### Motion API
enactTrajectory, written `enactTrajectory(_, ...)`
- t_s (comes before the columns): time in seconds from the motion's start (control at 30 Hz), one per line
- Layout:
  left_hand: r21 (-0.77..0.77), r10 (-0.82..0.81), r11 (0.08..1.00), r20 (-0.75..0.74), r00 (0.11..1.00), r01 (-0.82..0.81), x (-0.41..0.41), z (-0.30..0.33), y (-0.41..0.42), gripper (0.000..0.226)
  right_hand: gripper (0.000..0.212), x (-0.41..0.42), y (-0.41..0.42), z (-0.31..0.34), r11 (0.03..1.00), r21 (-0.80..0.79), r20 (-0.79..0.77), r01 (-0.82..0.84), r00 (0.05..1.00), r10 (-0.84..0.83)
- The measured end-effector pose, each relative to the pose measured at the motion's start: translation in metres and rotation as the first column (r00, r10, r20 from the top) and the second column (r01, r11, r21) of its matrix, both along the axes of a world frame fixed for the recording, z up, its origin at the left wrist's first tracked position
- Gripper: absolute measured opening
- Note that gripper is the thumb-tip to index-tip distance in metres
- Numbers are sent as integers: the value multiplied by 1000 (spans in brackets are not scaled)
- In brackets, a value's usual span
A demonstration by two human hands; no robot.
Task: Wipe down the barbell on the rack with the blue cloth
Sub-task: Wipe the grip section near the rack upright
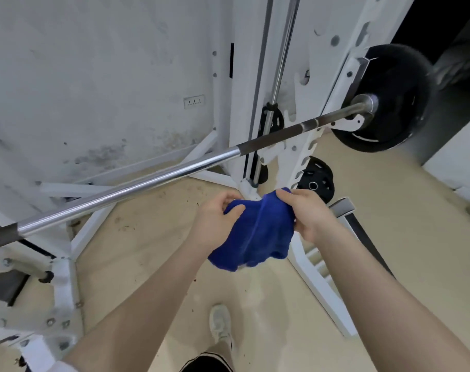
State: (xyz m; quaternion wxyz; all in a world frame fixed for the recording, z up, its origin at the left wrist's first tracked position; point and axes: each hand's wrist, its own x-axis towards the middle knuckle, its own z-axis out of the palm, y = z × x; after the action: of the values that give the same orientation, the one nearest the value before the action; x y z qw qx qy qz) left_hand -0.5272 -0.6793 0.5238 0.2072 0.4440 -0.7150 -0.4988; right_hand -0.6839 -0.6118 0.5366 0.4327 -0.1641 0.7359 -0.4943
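Note:
A chrome barbell lies across the white rack, running from lower left up to a black weight plate at the right. Its knurled dark sections show near both ends. Below the bar, both my hands hold a bunched blue cloth. My left hand grips the cloth's left edge and my right hand grips its upper right edge. The cloth hangs clear of the bar, not touching it.
White rack legs and braces spread over the beige floor. A spare black plate is stored low on the right upright. A grey bench part sits right of my hands. My shoe is below. A stained wall stands behind.

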Motion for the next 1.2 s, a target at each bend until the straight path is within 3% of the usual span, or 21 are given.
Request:
enactTrajectory(0.07, -66, 58, 996, -14, 998, -58, -20, 0, -22, 18, 20, -17, -7, 10, 968, -139, 235, 211, 956, -175)
enactTrajectory(0.13, -97, 84, 991, -64, 994, -90, -39, 7, -47, 17, 25, -32, -22, 21, 918, -218, 238, 332, 930, -279)
enactTrajectory(0.17, -126, 83, 988, -74, 994, -92, -47, 12, -59, 17, 34, -36, -31, 29, 917, -237, 125, 322, 946, -300)
enactTrajectory(0.23, -218, 60, 974, -32, 998, -66, -60, 21, -83, 19, 44, -39, -50, 42, 950, -261, -312, 173, 916, -252)
enactTrajectory(0.3, -334, 27, 942, 63, 998, -4, -69, 26, -106, 24, 46, -37, -71, 48, 950, -302, -639, -77, 756, -142)
enactTrajectory(0.37, -426, -1, 901, 201, 980, 88, -74, 26, -125, 30, 49, -34, -97, 41, 884, -237, -787, -404, 613, 69)
enactTrajectory(0.4, -448, -22, 881, 278, 960, 150, -76, 25, -133, 33, 50, -37, -111, 31, 835, -100, -857, -542, 473, 204)
enactTrajectory(0.47, -441, -62, 858, 422, 905, 264, -77, 19, -141, 30, 56, -50, -134, 2, 725, 277, -902, -630, 89, 421)
enactTrajectory(0.53, -410, -58, 852, 542, 839, 324, -78, 14, -142, 26, 64, -62, -147, -23, 626, 460, -844, -629, -93, 527)
enactTrajectory(0.67, -353, -51, 866, 641, 766, 353, -84, 10, -143, 25, 42, -71, -167, -38, 669, 414, -905, -617, -199, 377)
enactTrajectory(0.83, -328, -15, 904, 618, 786, 275, -87, 12, -143, 27, 35, -81, -191, -14, 526, 522, -816, -671, -214, 537)
enactTrajectory(0.93, -344, 35, 909, 627, 778, 236, -86, 14, -137, 26, 34, -96, -188, -15, 571, 527, -827, -629, -226, 515)
enactTrajectory(1.0, -331, 50, 924, 602, 797, 193, -86, 16, -135, 24, 33, -109, -193, -11, 648, 548, -817, -529, -172, 550)
enactTrajectory(1.07, -337, 74, 927, 593, 802, 164, -87, 16, -132, 24, 23, -102, -196, -11, 669, 587, -802, -456, -212, 559)
enactTrajectory(1.13, -344, 100, 928, 600, 794, 143, -90, 16, -129, 24, 7, -79, -189, -21, 672, 568, -823, -474, -321, 469)
enactTrajectory(1.2, -336, 115, 934, 604, 788, 122, -93, 16, -127, 21, 12, -73, -180, -28, 639, 525, -848, -562, -289, 443)
